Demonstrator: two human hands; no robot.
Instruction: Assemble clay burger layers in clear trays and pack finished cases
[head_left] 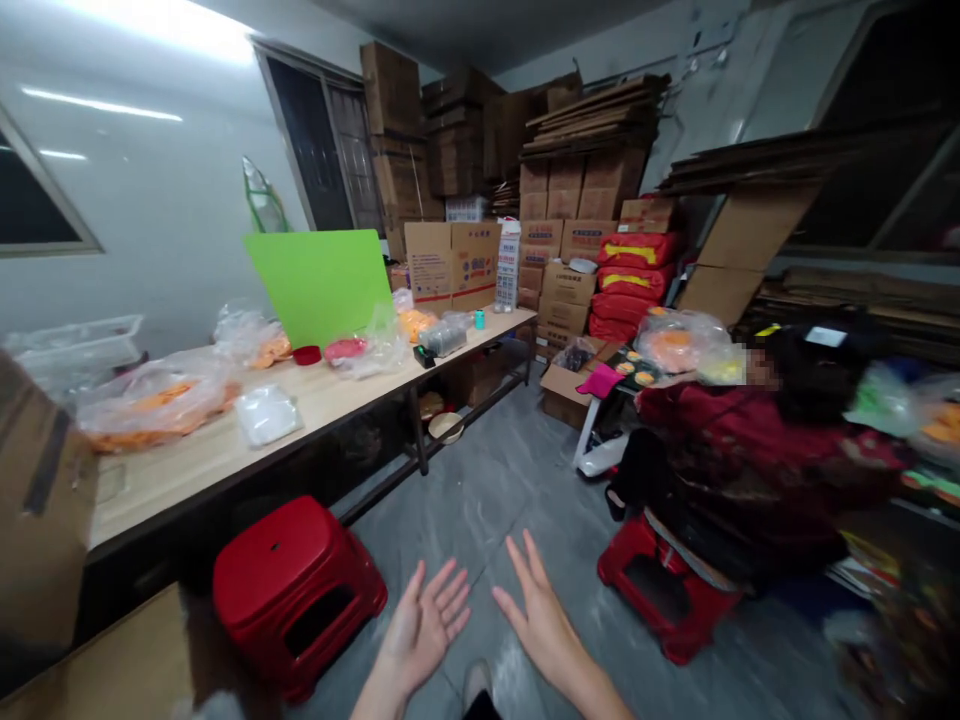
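Note:
My left hand (425, 620) is held out over the grey floor, palm up, its fingers spread and nothing in it. To its right, my right hand (538, 610) is also empty, with fingers apart. The two hands do not touch. Nearest to my left hand is a red plastic stool (277, 560). Beyond it runs a long wooden table (330, 405) with a bag of orange pieces (165, 400), a clear plastic packet (267, 415), a red dish (307, 355) and a green board (322, 285) on it.
At the right a person in a dark red top (772, 450) sits on a red stool (675, 610) beside a worktable. An open carton (566, 390) stands on the floor behind. Stacked cardboard boxes (457, 150) line the back wall. A carton (45, 520) is at the left edge.

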